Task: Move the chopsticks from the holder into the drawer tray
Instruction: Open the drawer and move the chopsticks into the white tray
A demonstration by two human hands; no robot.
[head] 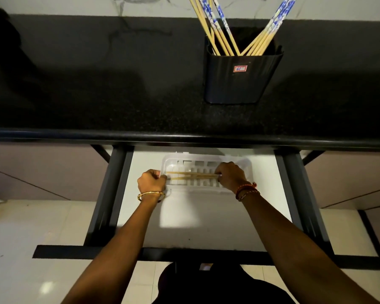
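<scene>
A black holder [241, 80] stands on the dark countertop, with several bamboo chopsticks with blue-and-white tops [219, 34] leaning out of it. Below, in the open white drawer [206, 220], lies a clear plastic tray [206, 186]. A pair of chopsticks [192, 176] lies crosswise in the tray. My left hand [151, 183] is closed around their left ends at the tray's left edge. My right hand [230, 174] pinches their right ends over the tray's right part.
The countertop's rounded front edge [184, 137] overhangs the back of the drawer. Dark drawer rails [110, 194] run along both sides, and a dark front bar [206, 255] crosses near me. Pale floor tiles lie below.
</scene>
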